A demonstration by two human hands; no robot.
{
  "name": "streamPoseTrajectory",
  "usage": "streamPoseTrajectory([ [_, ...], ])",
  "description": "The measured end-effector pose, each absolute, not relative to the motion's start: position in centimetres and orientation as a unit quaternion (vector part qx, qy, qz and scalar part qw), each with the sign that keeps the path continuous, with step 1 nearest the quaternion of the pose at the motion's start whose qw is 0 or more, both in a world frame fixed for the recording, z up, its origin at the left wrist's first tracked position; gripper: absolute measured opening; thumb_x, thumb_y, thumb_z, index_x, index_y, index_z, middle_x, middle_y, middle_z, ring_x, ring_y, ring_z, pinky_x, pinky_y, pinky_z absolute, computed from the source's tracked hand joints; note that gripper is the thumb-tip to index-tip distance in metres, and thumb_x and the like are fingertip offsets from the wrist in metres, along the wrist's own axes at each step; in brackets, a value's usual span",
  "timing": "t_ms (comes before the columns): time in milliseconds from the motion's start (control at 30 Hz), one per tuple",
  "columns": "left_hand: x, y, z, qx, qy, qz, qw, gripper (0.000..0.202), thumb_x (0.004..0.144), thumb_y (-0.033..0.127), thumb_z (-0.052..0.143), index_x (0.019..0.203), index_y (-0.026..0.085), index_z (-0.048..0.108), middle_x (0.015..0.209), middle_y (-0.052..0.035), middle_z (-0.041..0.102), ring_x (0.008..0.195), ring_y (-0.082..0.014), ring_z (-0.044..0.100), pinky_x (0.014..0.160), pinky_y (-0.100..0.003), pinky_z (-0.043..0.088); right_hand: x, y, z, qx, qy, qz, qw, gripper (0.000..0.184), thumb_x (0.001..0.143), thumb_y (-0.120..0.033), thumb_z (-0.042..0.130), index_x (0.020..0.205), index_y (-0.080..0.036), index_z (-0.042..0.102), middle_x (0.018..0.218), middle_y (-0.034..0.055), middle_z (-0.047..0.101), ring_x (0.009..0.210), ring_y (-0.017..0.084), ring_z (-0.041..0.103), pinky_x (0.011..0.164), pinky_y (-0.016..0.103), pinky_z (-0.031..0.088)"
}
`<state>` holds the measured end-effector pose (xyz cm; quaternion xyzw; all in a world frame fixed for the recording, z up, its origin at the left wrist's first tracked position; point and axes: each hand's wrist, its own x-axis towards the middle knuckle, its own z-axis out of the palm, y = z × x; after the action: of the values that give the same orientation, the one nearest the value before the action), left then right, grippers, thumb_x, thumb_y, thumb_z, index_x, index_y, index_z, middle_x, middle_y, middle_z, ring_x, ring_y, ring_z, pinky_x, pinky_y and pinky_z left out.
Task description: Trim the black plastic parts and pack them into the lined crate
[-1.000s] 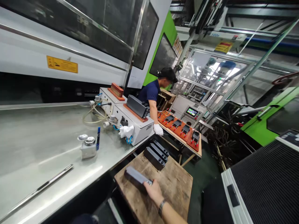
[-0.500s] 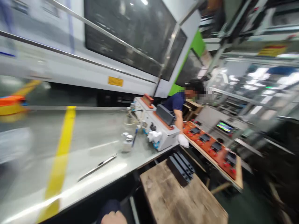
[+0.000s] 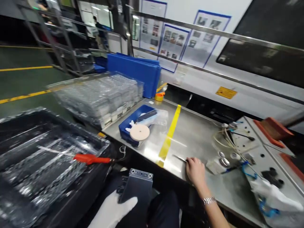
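Observation:
In a white glove, my left hand (image 3: 114,209) grips a dark rectangular housing (image 3: 139,193) by its left side, above my lap. The near end of this housing is out of view, and its far end shows several screw holes. My bare right hand (image 3: 196,171), with a metal watch on the wrist, rests at the front of the steel table (image 3: 187,126). Its fingers are closed on a slim pen-like metal tool (image 3: 180,157), whose thin tip points left towards the yellow tape strip (image 3: 171,133).
A blue bin (image 3: 124,131) holds a pale round disc (image 3: 139,133) and a plastic bag. Left lies a red-handled tool (image 3: 89,159) over a plastic-lined black crate (image 3: 95,139). Small metal-topped bottles (image 3: 224,162) and a grey fixture box (image 3: 256,148) stand right.
My view has swung left, bringing the bin, crate and gloved left hand with the housing into sight. The pen-like tool lay free on the table; now my right hand has it.

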<state>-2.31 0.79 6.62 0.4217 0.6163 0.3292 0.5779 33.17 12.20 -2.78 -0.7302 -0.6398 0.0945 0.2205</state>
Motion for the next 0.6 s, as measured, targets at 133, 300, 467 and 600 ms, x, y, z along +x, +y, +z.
streamPoseTrajectory([
  [133,-2.6,0.9,8.2,0.411,0.604,0.314,0.606,0.033,0.080,0.044,0.070,0.104,0.022,0.077,0.122,-0.0066,0.072,0.124,-0.0341,0.061,0.108,-0.041,0.049,34.1,11.0,-3.6,-0.745,-0.612,0.124,0.234,0.020,0.086,-0.032,0.061,0.095,-0.015,0.065,0.093,0.0073,0.064,0.091,0.025,0.061,0.090,0.045,0.046],
  [300,-2.8,0.8,7.9,0.417,0.617,0.271,0.610,0.030,0.084,0.034,0.068,0.111,0.024,0.075,0.123,-0.0031,0.072,0.122,-0.0296,0.062,0.108,-0.038,0.048,32.8,6.7,-2.6,-0.751,-0.553,0.199,0.302,0.038,0.085,-0.051,0.049,0.097,-0.016,0.061,0.080,0.0083,0.065,0.073,0.025,0.061,0.071,0.038,0.051],
  [467,-2.9,0.7,4.8,0.271,0.521,0.342,0.734,0.042,0.088,0.048,0.066,0.113,0.015,0.074,0.112,-0.0084,0.075,0.117,-0.0330,0.065,0.104,-0.041,0.052,29.2,1.1,-1.0,-0.721,-0.515,0.298,0.355,0.049,0.095,-0.065,0.041,0.101,-0.020,0.058,0.072,0.0005,0.060,0.052,0.016,0.052,0.048,0.028,0.046],
  [600,-3.0,-0.2,1.0,0.149,0.565,0.431,0.687,0.046,0.086,0.052,0.066,0.116,0.018,0.074,0.128,-0.0061,0.070,0.136,-0.0281,0.051,0.119,-0.033,0.037,26.2,-2.1,0.2,-0.683,-0.505,0.355,0.391,0.043,0.098,-0.059,0.048,0.110,-0.021,0.063,0.079,0.0018,0.064,0.059,0.015,0.057,0.053,0.024,0.050],
])
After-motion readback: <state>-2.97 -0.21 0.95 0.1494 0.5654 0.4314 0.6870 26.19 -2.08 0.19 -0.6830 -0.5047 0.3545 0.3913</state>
